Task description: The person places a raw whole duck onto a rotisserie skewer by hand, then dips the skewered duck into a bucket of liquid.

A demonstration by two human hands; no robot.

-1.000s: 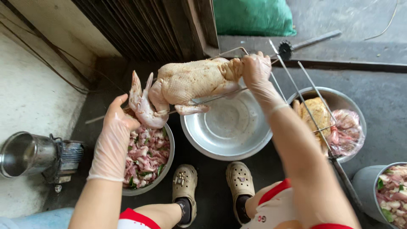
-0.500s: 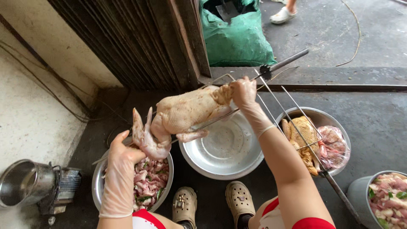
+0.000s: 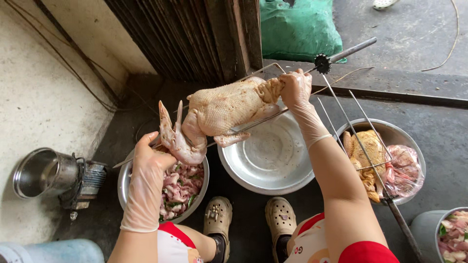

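Note:
A whole raw plucked bird (image 3: 228,108) is threaded on a long metal spit (image 3: 341,50) with a small toothed wheel near its far end. My right hand (image 3: 295,89), in a thin clear glove, grips the bird's tail end together with the spit. My left hand (image 3: 150,162), gloved too, holds the spit's near end right by the bird's feet (image 3: 171,137). The bird hangs level above an empty metal basin (image 3: 271,156).
A steel bowl of chopped raw meat (image 3: 179,189) sits under my left hand. At right a bowl (image 3: 394,135) holds another bird, a bag of meat and pronged skewers. A grey tub of meat (image 3: 449,233), a steel pot (image 3: 43,173), a green sack (image 3: 297,27) and my clogs (image 3: 218,219) surround me.
The view has tilted up toward the doorway. The bird on the spit has shifted slightly lower and right in my hands; both grips are the same.

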